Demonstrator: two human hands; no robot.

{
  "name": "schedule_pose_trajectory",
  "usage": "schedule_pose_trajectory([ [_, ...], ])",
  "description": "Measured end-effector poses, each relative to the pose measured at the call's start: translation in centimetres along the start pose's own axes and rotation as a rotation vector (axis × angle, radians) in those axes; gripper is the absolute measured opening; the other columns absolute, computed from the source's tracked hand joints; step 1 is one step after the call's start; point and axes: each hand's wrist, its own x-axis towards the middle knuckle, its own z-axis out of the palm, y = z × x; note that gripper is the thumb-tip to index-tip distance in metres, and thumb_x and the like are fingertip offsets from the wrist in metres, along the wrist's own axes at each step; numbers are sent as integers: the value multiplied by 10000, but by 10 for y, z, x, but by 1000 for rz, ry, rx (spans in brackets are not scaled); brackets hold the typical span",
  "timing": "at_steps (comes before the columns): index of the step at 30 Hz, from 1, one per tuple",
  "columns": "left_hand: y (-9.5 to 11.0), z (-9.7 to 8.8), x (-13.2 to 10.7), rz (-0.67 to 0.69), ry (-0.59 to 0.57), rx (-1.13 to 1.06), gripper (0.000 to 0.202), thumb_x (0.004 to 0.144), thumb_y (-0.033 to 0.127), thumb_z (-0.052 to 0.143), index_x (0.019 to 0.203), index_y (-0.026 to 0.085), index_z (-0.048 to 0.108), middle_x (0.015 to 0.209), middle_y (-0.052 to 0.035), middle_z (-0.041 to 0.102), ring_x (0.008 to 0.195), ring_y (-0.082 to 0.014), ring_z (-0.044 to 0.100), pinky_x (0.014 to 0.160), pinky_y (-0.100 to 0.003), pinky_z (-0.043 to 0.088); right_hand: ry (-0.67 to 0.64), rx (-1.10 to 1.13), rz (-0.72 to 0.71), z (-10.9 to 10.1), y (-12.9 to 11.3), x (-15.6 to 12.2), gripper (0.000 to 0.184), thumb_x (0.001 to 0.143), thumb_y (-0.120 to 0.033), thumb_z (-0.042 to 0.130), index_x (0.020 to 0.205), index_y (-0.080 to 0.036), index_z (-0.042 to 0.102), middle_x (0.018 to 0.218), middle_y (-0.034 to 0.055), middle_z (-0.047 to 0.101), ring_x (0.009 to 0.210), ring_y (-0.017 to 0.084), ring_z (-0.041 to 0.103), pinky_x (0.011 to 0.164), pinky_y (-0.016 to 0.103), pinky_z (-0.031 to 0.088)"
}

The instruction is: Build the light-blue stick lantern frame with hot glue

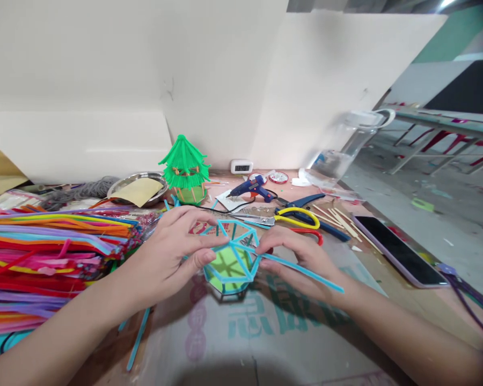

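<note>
A small frame of blue pipe cleaners (232, 246) with a green base inside is held tilted over the table in front of me. My left hand (177, 252) grips its left side between thumb and fingers. At its right edge, my right hand (293, 262) pinches a loose blue pipe cleaner (306, 272), whose free end points down to the right across the hand. The pipe cleaner's other end meets the frame near my right fingertips. My fingers hide parts of both sides of the frame.
Bundled colourful pipe cleaners (44, 257) lie left. Behind stand a green tree-shaped craft (185, 171), a glue gun (251, 187) and a small digital clock (241, 166). Yellow-handled scissors (297, 216), blue-handled pliers (306, 201), wooden sticks (340, 220), a phone (398, 249) and a clear jug (350, 142) are right.
</note>
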Motion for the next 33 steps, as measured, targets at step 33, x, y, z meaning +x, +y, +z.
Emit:
schedule_pose_trajectory([
  [33,-28,18,8,-645,-40,-918,370,805,526,630,792,157,606,704,4,603,670,-141,570,656,-254,465,6,112,303,18,20,2,342,938,-320,510,1260,-272,612,1339,72,586,1271,261,510,1088,448,402],
])
